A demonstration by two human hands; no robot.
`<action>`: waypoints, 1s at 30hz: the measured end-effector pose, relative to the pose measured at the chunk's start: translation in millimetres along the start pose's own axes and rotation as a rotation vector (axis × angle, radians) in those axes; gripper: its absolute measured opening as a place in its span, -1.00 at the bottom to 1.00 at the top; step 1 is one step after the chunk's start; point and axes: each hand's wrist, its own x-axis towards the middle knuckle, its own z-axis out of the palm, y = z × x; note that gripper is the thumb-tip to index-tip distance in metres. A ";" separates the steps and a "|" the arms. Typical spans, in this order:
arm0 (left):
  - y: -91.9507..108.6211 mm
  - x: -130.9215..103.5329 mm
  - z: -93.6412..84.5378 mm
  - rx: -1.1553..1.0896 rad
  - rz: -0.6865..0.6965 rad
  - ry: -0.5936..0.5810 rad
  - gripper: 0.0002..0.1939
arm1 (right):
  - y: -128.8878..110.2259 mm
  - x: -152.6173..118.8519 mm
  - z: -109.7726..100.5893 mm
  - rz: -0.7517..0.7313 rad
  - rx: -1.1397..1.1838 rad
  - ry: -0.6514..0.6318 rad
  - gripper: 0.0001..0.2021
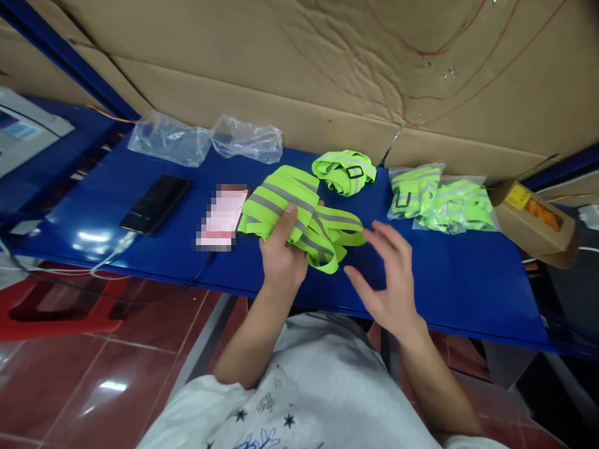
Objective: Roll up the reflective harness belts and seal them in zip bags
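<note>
My left hand (284, 249) grips a folded bundle of reflective straps (285, 196), bright yellow-green with grey stripes. Its thumb presses on top, and the other fingers are mostly hidden under the bundle. Loops of strap hang out on the right side, toward my right hand (386, 280). That hand is open, with thumb and fingers apart, and its fingertips are at the edge of a loop; whether they touch it I cannot tell. Behind the bundle lies a coiled reflective strap (344, 173) with a black buckle.
On the blue table (449, 280), clear bags hold more straps (440, 198) at right, beside a cardboard box (533, 218). Empty plastic bags (171, 138) lie at the back left. A black phone (155, 202) with a white cable and a blurred-out phone-like item (222, 218) lie left.
</note>
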 end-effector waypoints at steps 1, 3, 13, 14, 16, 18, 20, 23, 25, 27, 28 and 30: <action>-2.1 -1.3 3.2 0.000 0.008 0.030 -0.68 | -6.4 -0.7 1.1 -0.094 -0.061 0.006 -0.34; -5.0 -3.8 8.6 0.004 0.029 0.074 -0.62 | -15.0 -1.0 6.0 -0.231 -0.182 -0.082 -0.40; 6.2 5.2 6.4 -0.065 -0.030 0.038 -0.77 | 1.1 6.7 9.4 -0.331 -0.206 -0.259 -0.70; 9.1 7.1 4.6 -0.071 -0.052 0.029 -0.80 | 4.0 3.3 9.5 -0.345 -0.169 -0.220 -0.70; 13.5 10.3 0.7 -0.072 -0.091 0.002 -0.86 | 8.0 -5.3 12.9 -0.337 -0.135 -0.139 -0.65; 14.9 12.3 -2.5 -0.077 -0.133 -0.015 -0.90 | 7.7 -13.0 17.4 -0.285 -0.158 -0.148 -0.52; 13.5 12.9 -4.5 -0.088 -0.173 -0.023 -0.92 | 2.2 -17.2 16.8 -0.235 -0.151 -0.257 -0.43; 11.1 9.8 -5.4 -0.080 -0.211 -0.055 -0.81 | -10.5 -15.0 -3.3 -0.212 0.049 -0.388 -0.43; 12.5 5.5 -5.8 -0.038 -0.217 -0.107 -0.64 | -15.7 -7.0 -26.3 -0.168 0.230 -0.294 -0.43; 16.3 0.1 -6.8 0.023 -0.249 -0.228 -0.47 | -14.3 7.5 -47.4 -0.061 0.285 -0.070 -0.45; 18.3 -2.5 -7.7 0.055 -0.288 -0.311 -0.41 | -10.9 17.0 -54.7 0.002 0.285 -0.001 -0.45; 20.7 -7.2 -9.8 0.117 -0.388 -0.501 -0.33 | -0.9 38.7 -60.9 0.079 0.335 -0.056 -0.35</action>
